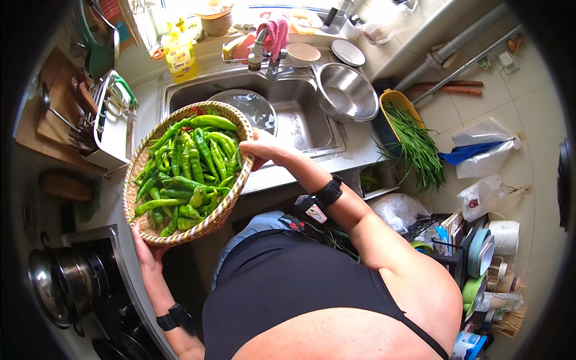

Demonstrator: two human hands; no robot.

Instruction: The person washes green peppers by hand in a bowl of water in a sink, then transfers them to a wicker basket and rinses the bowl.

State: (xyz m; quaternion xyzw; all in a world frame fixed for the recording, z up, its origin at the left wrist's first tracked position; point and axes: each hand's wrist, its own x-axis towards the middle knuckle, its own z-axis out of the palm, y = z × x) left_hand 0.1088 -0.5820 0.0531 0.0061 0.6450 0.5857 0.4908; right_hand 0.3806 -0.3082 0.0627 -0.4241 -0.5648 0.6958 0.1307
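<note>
A round woven basket (245, 173) full of green chili peppers (184, 175) is held in the air at the left, in front of the sink's near left corner. A few red peppers show near its far rim. My left hand (148, 252) grips the near edge of the basket from below. On the right side of the rim is my right hand (261, 146), its thumb at the edge and the other fingers partly hidden. Behind the basket, a round, shiny lid or dish (252, 108) lies in the stainless steel sink (294, 130), partly covered by the basket.
A steel basin (346, 92) rests at the sink's right edge, beside a yellow-rimmed container with green chives (411, 139). A yellow bottle (180, 58) and the faucet (273, 67) stand behind the sink. At left are a knife rack (105, 121) and a steel pot (49, 283).
</note>
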